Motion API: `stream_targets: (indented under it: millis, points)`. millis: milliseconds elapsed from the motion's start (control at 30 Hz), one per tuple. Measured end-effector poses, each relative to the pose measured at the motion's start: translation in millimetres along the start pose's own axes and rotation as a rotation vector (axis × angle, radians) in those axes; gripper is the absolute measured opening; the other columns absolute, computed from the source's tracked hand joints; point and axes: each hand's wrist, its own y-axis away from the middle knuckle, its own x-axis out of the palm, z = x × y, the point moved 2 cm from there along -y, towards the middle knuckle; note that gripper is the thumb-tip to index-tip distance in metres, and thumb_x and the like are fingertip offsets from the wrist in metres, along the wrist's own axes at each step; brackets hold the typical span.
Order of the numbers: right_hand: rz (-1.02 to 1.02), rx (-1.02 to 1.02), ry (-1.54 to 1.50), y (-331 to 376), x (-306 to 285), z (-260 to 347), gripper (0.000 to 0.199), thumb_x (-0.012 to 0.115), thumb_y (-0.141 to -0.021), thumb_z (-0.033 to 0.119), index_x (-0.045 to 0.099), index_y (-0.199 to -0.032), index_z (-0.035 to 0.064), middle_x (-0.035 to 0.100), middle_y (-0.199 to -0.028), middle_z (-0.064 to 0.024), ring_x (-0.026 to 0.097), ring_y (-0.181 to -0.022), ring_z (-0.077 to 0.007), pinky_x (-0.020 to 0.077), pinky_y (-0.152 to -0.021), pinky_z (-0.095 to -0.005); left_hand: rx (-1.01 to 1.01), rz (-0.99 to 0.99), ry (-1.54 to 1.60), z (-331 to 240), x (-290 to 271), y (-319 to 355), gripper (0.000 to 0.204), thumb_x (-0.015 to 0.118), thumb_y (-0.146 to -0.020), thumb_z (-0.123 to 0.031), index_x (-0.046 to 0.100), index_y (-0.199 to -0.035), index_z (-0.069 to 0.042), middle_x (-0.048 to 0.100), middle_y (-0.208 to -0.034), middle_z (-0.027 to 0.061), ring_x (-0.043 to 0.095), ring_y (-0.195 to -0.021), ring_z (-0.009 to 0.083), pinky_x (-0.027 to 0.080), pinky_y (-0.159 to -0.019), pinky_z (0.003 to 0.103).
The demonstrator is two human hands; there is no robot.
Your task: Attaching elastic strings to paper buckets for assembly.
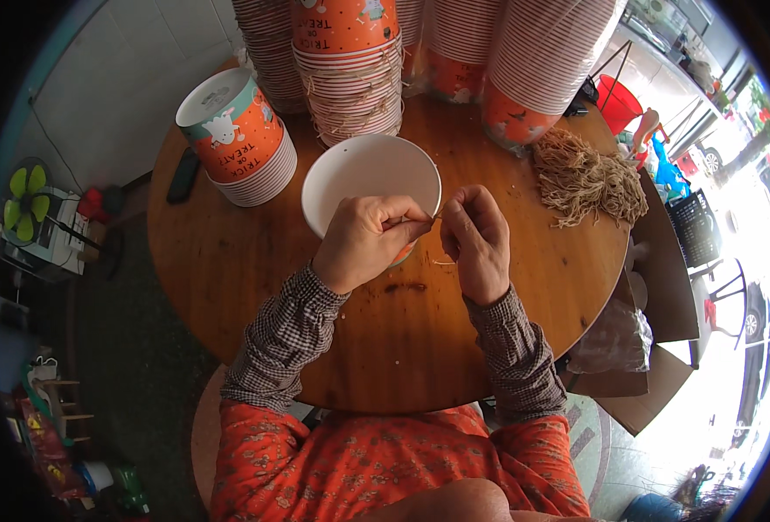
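Note:
A white-lined paper bucket [359, 174] stands tilted on the round wooden table in front of me, with a small dark hole near its far rim. At its near right rim my left hand [363, 239] is closed in a pinch. Just to its right, my right hand [478, 239] pinches too. A thin straw-coloured cord [438, 217] shows between the fingertips of both hands; how it meets the bucket is hidden by my fingers. Most of the bucket's orange outside is covered by my left hand.
Upside-down orange buckets [241, 143] are stacked at the left, beside a dark phone [184, 177]. Tall bucket stacks [350, 96] line the far side, some with cords hanging out. A bundle of cords [589, 178] lies at the right edge, near an open cardboard box [668, 261].

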Motion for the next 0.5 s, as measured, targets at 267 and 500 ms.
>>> stream_targets:
  millis: [267,500]
  points:
    - [0.012,-0.030,-0.018,-2.8,-4.3,-2.0,0.008,0.054,-0.096,0.010,0.050,-0.093,0.0047,0.049,-0.070,0.0034,0.042,-0.055,-0.0021,0.0345,-0.047,-0.0178,0.048,-0.026,-0.006,-1.7,-1.7,0.7,0.005,0.067,-0.085,-0.008,0.066,-0.084,-0.003,0.055,-0.053,0.0008,0.051,-0.048,0.0057,0.039,-0.046,0.024]
    - [0.093,-0.111,0.091,1.0,-0.7,1.9,0.009,0.060,-0.092,0.005,0.055,-0.099,0.0018,0.058,-0.078,0.0015,0.048,-0.061,-0.0016,0.0397,-0.052,-0.0171,0.002,-0.051,0.017,-2.4,1.1,3.0,0.012,0.069,-0.084,-0.011,0.066,-0.093,-0.003,0.056,-0.056,0.0052,0.052,-0.047,0.0070,0.041,-0.046,0.027]
